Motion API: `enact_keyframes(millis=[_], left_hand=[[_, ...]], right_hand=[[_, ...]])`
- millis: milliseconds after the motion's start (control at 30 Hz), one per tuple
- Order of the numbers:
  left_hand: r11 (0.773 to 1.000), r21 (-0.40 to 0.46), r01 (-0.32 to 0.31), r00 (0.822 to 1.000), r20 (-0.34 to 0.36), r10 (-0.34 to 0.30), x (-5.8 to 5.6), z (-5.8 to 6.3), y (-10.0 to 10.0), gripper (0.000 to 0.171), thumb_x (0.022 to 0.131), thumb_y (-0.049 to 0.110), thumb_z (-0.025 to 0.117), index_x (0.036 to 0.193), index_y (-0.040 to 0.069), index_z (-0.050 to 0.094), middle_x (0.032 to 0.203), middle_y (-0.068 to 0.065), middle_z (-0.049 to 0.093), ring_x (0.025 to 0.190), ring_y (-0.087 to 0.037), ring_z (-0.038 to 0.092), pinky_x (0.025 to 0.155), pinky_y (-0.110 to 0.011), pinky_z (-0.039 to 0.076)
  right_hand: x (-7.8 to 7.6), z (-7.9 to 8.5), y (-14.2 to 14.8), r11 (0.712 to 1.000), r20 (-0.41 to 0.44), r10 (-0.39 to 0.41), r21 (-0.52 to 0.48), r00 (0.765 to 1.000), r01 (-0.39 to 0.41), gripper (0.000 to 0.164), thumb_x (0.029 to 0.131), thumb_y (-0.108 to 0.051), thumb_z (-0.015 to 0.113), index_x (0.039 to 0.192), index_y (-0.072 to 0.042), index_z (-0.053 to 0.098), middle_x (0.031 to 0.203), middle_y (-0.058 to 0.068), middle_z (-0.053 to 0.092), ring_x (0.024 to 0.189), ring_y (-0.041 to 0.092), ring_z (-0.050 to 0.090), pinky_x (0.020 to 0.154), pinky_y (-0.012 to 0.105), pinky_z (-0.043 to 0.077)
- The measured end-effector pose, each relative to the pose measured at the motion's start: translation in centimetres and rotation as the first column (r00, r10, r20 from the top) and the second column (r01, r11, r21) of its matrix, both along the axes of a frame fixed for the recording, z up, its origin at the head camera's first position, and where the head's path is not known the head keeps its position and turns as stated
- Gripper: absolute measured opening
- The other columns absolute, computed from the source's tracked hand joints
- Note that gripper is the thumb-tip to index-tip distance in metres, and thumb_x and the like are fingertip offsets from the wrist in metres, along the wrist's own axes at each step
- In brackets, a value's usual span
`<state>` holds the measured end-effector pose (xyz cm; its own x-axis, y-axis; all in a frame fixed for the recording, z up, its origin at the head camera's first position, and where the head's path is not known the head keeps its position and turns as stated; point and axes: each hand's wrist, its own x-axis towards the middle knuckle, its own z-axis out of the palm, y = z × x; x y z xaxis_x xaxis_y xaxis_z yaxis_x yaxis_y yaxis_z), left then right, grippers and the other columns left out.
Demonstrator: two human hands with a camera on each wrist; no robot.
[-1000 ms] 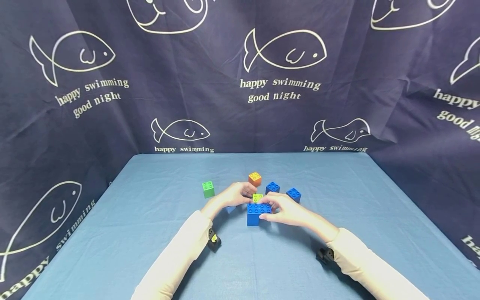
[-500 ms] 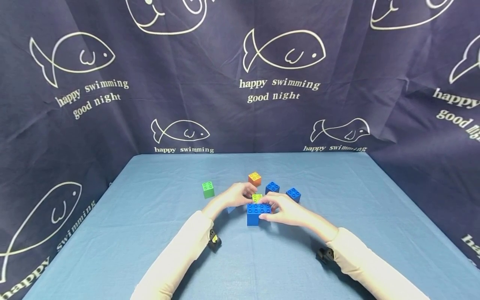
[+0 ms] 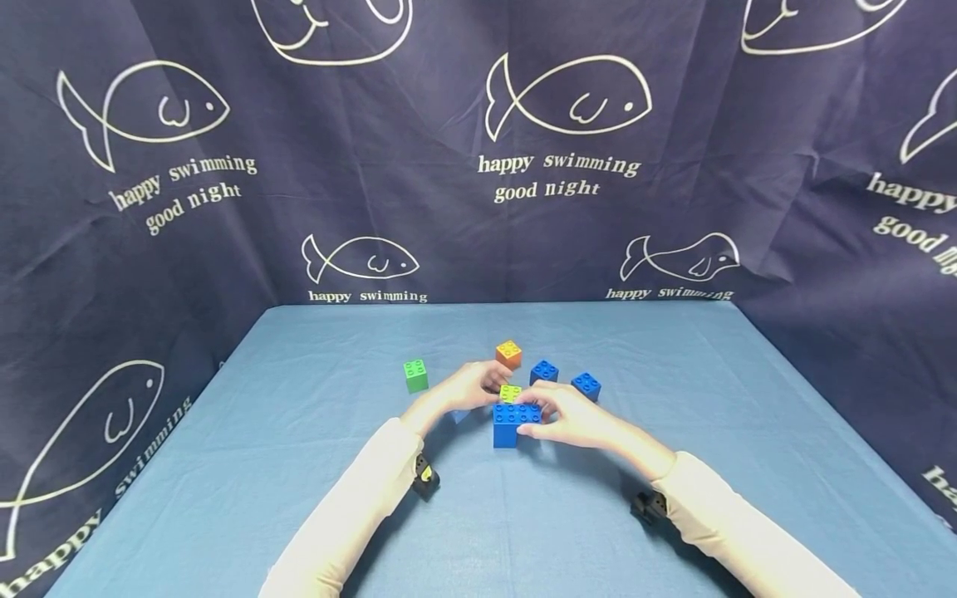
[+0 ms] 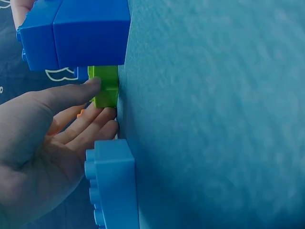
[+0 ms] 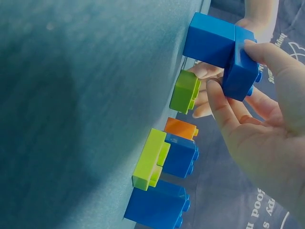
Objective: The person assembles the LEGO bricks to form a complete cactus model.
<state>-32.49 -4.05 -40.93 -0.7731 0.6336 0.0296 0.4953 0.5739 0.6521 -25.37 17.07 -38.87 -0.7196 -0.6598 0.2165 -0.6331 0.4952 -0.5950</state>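
Note:
My right hand (image 3: pixel 571 415) pinches a long blue brick (image 5: pixel 242 64) between thumb and fingers. That brick sits across the top of another blue brick (image 3: pixel 504 437), overhanging it to the right. Just behind, a lime-green brick (image 3: pixel 511 393) stands on the cloth. In the left wrist view my left hand (image 4: pixel 52 129) has its thumb (image 4: pixel 93 87) against that lime-green brick, with the fingers curled at its other side. A lighter blue brick (image 4: pixel 114 179) lies near the left wrist, mostly hidden under it in the head view.
Behind the hands are an orange brick (image 3: pixel 509 355) and two blue bricks (image 3: pixel 544 372). A green brick (image 3: pixel 415 375) stands to the left. The right wrist view shows a second lime-green brick (image 5: pixel 150 160) beside the blue ones. A dark printed curtain (image 3: pixel 463 224) borders the blue cloth-covered table (image 3: pixel 478 531).
The lime-green brick by my left hand has shifted slightly left. My right hand and the blue bricks it holds have stayed put.

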Motion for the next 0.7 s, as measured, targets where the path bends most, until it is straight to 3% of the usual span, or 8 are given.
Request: enact_keyframes(millis=[300,533,700], left_hand=[[1.000,-0.024,-0.018,1.000,0.004,0.018,0.02,0.49,-0.60,0.042,0.080,0.001,0.070,0.119,-0.002,0.056,0.110,-0.016,0.066,0.101,-0.027,0.064,0.087,-0.030,0.051],[0.997,-0.075,-0.013,0.998,-0.055,0.009,-0.02,0.26,-0.53,0.034,0.080,0.007,0.072,0.113,0.002,0.064,0.107,-0.012,0.069,0.096,-0.023,0.065,0.083,-0.027,0.051],[0.994,-0.102,-0.033,0.999,-0.044,0.028,0.01,0.05,-0.32,0.028,0.081,0.006,0.071,0.108,0.005,0.067,0.102,-0.009,0.070,0.092,-0.020,0.065,0.082,-0.029,0.051]], right_hand=[[0.03,0.16,-0.05,1.000,0.008,-0.004,0.005,1.000,0.004,0.035,0.084,-0.025,0.070,0.113,-0.006,0.063,0.094,0.002,0.060,0.077,0.010,0.059,0.073,0.029,0.054],[0.06,0.13,0.00,1.000,0.007,-0.001,0.000,1.000,0.001,0.033,0.085,-0.023,0.070,0.112,-0.007,0.063,0.093,0.000,0.060,0.077,0.009,0.059,0.074,0.027,0.053],[0.08,0.10,-0.01,1.000,0.015,-0.006,0.004,1.000,0.006,0.034,0.084,-0.025,0.070,0.113,-0.009,0.063,0.094,-0.001,0.060,0.077,0.007,0.058,0.074,0.025,0.053]])
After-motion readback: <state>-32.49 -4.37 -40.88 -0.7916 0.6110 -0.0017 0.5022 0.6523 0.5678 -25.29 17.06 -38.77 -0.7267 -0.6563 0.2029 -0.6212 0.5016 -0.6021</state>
